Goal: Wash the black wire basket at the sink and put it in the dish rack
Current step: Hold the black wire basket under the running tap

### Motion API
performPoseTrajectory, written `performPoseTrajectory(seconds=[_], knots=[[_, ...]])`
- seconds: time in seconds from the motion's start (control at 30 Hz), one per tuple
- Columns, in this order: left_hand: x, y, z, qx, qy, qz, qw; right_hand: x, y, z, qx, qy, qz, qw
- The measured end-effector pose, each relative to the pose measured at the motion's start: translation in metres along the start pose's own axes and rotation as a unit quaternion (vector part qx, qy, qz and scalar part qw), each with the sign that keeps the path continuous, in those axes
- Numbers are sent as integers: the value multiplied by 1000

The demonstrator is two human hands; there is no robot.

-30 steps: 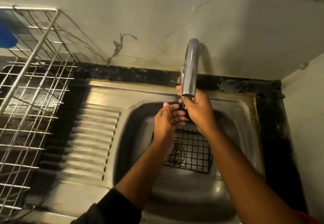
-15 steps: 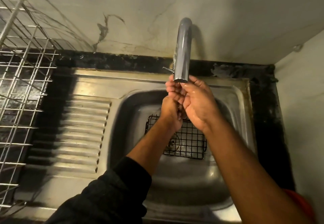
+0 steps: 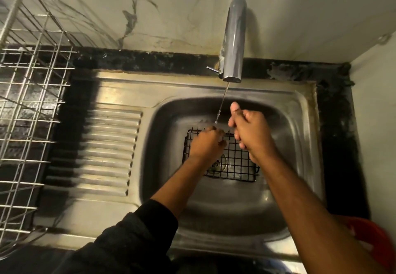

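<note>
The black wire basket (image 3: 235,162) lies flat on the bottom of the steel sink (image 3: 300,145), over the drain. My left hand (image 3: 205,145) is over the basket's far left corner with its fingers curled; blur hides whether they grip the wire. My right hand (image 3: 249,130) hovers above the basket's far right side, thumb up and fingers loosely curled, holding nothing. A thin stream of water falls from the tap (image 3: 233,38) between the two hands. The wire dish rack (image 3: 27,106) stands to the left of the sink.
A ribbed draining board (image 3: 107,149) lies between sink and rack. A black counter strip (image 3: 150,61) runs along the marbled wall behind. A red object (image 3: 372,241) sits at the lower right, beside a side wall.
My hands were pressed together right under the tap spout. They have parted and dropped into the sink, the left one down to the basket. A thin stream of water now shows.
</note>
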State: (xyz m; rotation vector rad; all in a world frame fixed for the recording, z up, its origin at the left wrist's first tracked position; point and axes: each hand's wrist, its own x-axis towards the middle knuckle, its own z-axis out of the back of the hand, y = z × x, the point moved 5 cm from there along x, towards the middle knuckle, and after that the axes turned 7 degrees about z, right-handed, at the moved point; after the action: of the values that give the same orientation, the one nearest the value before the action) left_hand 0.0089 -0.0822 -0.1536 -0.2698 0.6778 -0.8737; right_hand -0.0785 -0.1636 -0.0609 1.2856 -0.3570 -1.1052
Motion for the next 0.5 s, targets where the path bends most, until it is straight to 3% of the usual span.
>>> performPoseTrajectory(seconds=[0.1,0.17,0.3,0.4,0.5], knots=[[-7,-9,-9,116,27,-31,992,5,1,9,25,-44,4,999],[-14,-12,-18,150,44,-40,987,8,-2,14,38,-33,-4,999],[-8,-6,-21,109,63,-7,992,7,-8,10,21,43,-33,998],[-3,-4,-12,66,83,19,994,5,-11,4,16,57,-20,998],[-11,0,4,44,7,27,999,5,-10,3,32,42,8,999]])
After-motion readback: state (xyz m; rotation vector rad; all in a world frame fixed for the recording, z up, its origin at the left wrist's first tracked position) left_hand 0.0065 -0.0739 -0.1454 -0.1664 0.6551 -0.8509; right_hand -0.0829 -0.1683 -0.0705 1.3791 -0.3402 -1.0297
